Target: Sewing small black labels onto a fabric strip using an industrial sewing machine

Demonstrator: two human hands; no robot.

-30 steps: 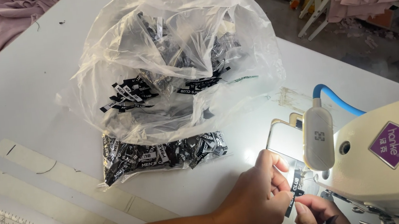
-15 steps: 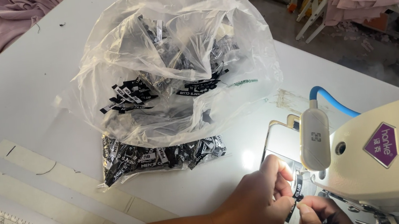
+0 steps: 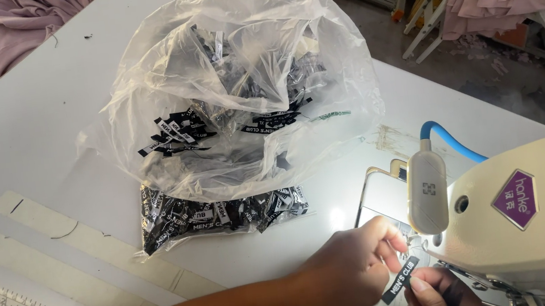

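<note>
Both hands pinch a black woven label beside the sewing machine.

The left hand grips the label at its upper end, the right hand its lower; its long axis slants up-right toward the sewing machine.

label — black, white lettering | bag — clear | table — white
</note>
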